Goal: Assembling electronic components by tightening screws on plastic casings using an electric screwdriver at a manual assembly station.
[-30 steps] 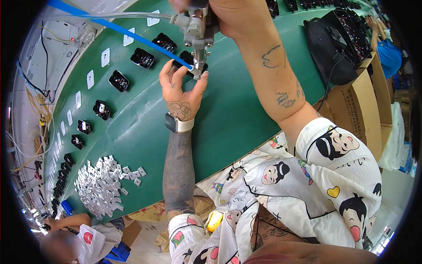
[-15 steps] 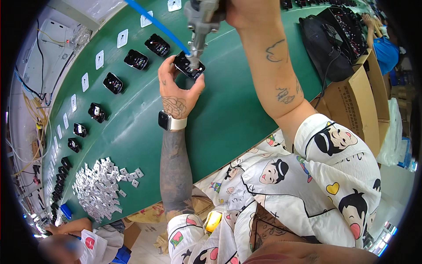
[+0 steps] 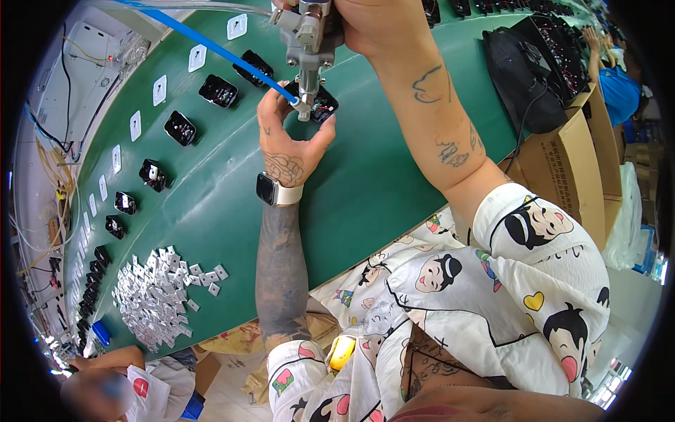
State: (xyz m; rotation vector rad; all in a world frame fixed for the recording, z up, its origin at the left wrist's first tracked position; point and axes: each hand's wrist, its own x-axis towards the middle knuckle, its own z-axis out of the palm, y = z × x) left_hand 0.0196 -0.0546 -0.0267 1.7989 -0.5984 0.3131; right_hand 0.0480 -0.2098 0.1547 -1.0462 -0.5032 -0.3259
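Note:
My left hand (image 3: 290, 151) has its thumb and fingers curled round the sides of a small black open housing (image 3: 325, 105). Wires and small parts show inside it. A metal dispensing tool (image 3: 308, 60) with a nozzle stands over the housing, hiding part of it. My right hand (image 3: 369, 27), cut off by the top edge, grips the tool's upper part; its fingers show only partly. A blue hose (image 3: 204, 46) runs from the nozzle end to the upper left. I cannot tell whether the nozzle touches the housing.
Similar black housings (image 3: 218, 91) and white square plates (image 3: 160, 90) line the green table (image 3: 365, 190). White small pieces (image 3: 155, 292) are heaped at left. A black bag (image 3: 517, 88) and cardboard box (image 3: 562, 172) stand right. Other people (image 3: 165, 383) sit nearby.
The dispensing tool and my right hand have moved left over the housing, and the blue hose has swung with them. My left hand keeps hold of the housing, shifted slightly right.

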